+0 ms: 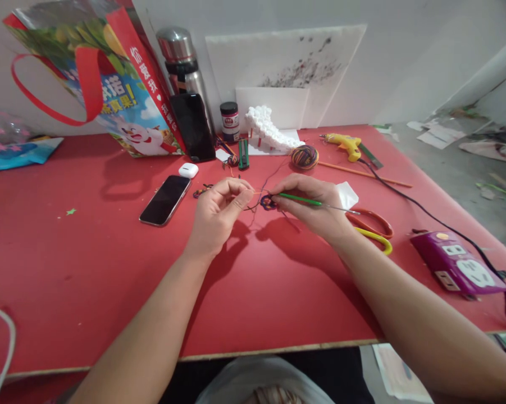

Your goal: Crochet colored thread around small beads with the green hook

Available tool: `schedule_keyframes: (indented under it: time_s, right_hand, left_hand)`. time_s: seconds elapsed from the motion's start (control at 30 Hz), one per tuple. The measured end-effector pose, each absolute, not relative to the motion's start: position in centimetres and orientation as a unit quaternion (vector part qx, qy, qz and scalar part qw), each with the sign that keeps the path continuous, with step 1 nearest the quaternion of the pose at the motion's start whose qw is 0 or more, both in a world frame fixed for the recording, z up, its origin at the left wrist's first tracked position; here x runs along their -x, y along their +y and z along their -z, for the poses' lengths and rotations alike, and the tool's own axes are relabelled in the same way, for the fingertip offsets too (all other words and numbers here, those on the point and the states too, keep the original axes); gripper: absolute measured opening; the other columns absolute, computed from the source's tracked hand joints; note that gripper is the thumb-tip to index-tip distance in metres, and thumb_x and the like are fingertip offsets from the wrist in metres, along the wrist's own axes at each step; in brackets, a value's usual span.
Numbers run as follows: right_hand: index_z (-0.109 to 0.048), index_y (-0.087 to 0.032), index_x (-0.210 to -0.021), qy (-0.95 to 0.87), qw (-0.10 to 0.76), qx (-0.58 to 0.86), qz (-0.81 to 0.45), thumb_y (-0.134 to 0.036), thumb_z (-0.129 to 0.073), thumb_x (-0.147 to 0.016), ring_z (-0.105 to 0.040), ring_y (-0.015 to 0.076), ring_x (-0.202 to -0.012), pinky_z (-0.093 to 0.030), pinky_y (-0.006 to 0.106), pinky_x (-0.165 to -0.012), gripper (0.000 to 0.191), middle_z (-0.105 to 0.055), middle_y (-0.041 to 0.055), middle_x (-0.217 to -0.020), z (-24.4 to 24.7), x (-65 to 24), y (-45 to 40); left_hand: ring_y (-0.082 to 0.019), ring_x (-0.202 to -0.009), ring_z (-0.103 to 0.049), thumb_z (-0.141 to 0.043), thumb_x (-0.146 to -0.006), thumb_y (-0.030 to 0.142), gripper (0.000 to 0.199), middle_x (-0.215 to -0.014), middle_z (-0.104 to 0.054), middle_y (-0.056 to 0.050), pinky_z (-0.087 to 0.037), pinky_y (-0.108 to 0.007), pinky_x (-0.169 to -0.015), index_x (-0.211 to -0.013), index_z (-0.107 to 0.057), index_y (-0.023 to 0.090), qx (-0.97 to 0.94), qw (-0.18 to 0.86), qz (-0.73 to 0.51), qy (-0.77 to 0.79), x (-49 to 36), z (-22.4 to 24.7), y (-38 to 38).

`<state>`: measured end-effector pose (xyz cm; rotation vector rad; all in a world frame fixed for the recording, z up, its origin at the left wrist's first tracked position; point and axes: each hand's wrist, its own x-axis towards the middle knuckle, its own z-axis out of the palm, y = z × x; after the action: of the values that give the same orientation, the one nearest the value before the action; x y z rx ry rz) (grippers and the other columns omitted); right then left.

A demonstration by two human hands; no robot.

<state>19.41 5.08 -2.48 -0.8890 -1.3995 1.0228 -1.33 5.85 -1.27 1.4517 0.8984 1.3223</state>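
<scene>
My left hand point(219, 216) is closed in a pinch on a thin orange stretch of yarn point(259, 193), which runs across to my right hand point(314, 205). The right hand grips a crochet hook point(300, 199) with a green middle and a metal shaft. A small round crocheted piece point(268, 202) in purple and orange hangs at its fingertips, with loose yarn tails below. Behind the hands rests a multicoloured yarn ball point(304, 157), its strand leading toward the piece. Another bit of multicoloured yarn work point(202, 191) lies partly hidden behind my left hand.
Scissors point(374, 230) lie beside my right wrist. A phone point(165, 200) and a white earbud case point(188, 170) are on the left. At the back stand a gift bag point(138, 112), a thermos point(185, 67) and a second phone point(192, 126). A glue gun point(343, 145) and purple power strip point(459, 264) sit right.
</scene>
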Motion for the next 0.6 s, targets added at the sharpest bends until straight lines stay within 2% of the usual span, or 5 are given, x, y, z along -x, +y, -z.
schedule_keyframes:
  time_s: [0.1,0.23,0.33,0.47,0.6]
  right_hand:
    - [-0.084,-0.023,-0.093,-0.591,0.590,0.378,-0.400,-0.022,-0.090,-0.085,-0.080,0.0168,-0.083,-0.068,0.029,-0.079,0.010,-0.083,0.0022,-0.089,2.8,-19.0,5.2]
    - [-0.084,-0.024,-0.091,-0.558,0.635,0.393,-0.363,-0.018,-0.088,-0.083,-0.079,0.0171,-0.079,-0.068,0.031,-0.075,0.011,-0.084,0.0008,-0.086,2.6,-19.0,5.3]
    - [-0.084,-0.024,-0.089,-0.535,0.644,0.409,-0.363,-0.017,-0.088,-0.081,-0.077,0.0166,-0.073,-0.066,0.031,-0.069,0.011,-0.083,0.0002,-0.081,2.2,-19.3,5.4]
    - [-0.085,-0.023,-0.086,-0.532,0.618,0.413,-0.406,-0.018,-0.090,-0.078,-0.073,0.0148,-0.068,-0.064,0.029,-0.067,0.010,-0.081,0.0003,-0.077,2.3,-19.9,5.8]
    - [-0.086,-0.022,-0.085,-0.519,0.615,0.386,-0.451,-0.017,-0.092,-0.077,-0.071,0.0123,-0.065,-0.061,0.026,-0.065,0.012,-0.080,0.0001,-0.075,2.8,-20.5,6.3]
  left_hand:
    - [-0.013,-0.067,-0.062,-0.083,-0.093,0.038,0.023,-0.075,-0.069,-0.001,-0.052,-0.026,-0.066,-0.083,-0.072,0.020,-0.627,0.506,-0.479,0.348,0.6,0.9,4.6]
    - [-0.013,-0.071,-0.066,-0.077,-0.095,0.021,0.014,-0.079,-0.076,-0.001,-0.052,-0.026,-0.071,-0.082,-0.073,0.020,-0.758,0.468,-0.360,0.277,-0.3,0.6,3.0]
    - [-0.012,-0.070,-0.067,-0.076,-0.093,0.016,0.014,-0.079,-0.077,-0.001,-0.052,-0.025,-0.068,-0.080,-0.073,0.020,-0.764,0.482,-0.336,0.268,-0.2,0.3,2.7]
    - [-0.013,-0.058,-0.063,-0.085,-0.089,0.030,0.016,-0.066,-0.070,0.000,-0.049,-0.025,-0.056,-0.081,-0.074,0.022,-0.616,0.559,-0.466,0.302,0.7,0.0,4.1]
    - [-0.009,-0.049,-0.049,-0.090,-0.077,0.034,0.023,-0.055,-0.060,0.003,-0.032,-0.021,-0.046,-0.076,-0.070,0.022,-0.484,0.458,-0.639,0.384,2.4,0.8,7.0]
